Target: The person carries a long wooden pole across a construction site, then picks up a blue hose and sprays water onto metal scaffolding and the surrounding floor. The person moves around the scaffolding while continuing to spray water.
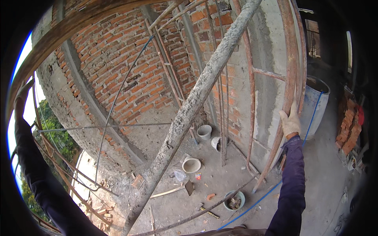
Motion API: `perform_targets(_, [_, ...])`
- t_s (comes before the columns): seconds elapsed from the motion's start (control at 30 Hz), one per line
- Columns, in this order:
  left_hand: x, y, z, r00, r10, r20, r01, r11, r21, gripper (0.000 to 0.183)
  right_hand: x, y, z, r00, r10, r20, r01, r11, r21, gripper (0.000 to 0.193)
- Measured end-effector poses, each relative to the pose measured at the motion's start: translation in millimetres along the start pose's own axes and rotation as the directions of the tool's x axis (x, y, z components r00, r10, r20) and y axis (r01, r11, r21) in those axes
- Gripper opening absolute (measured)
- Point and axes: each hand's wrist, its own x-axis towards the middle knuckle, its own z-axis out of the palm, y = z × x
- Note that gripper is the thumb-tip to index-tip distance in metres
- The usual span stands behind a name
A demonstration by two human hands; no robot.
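My right hand (290, 121), in a pale work glove, is closed round a rusty scaffold frame post (290, 63) on the right. My left arm in a dark sleeve reaches up along the left rim, and my left hand (24, 91) is beside the brown wooden beam (71, 33). Its fingers are dim and cannot be made out there. A thick, mortar-crusted pole (189, 106) slants across the middle of the view, between my arms and apart from both hands. Thin steel rods (221, 78) and further frame tubes stand behind it.
Below lie buckets (204, 132), a pale basin (191, 165), a green tub (234, 200) with debris, and broken bricks (105, 212). A blue hose (252, 206) crosses the floor. A blue drum (315, 106) and stacked bricks (348, 126) stand right. A brick wall (118, 74) rises ahead.
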Motion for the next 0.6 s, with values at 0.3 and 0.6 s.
perform_targets(0.3, [-193,130,-35,0.541,0.592,0.597,0.421,0.424,-0.802,0.067,6,20,-7,0.993,0.070,0.100,-0.064,0.996,-0.064,0.082])
perform_targets(0.6, [-430,222,-124,0.429,0.809,0.401,0.232,0.330,-0.915,0.044,-26,50,-35,0.952,0.081,0.295,-0.058,0.994,-0.088,0.067])
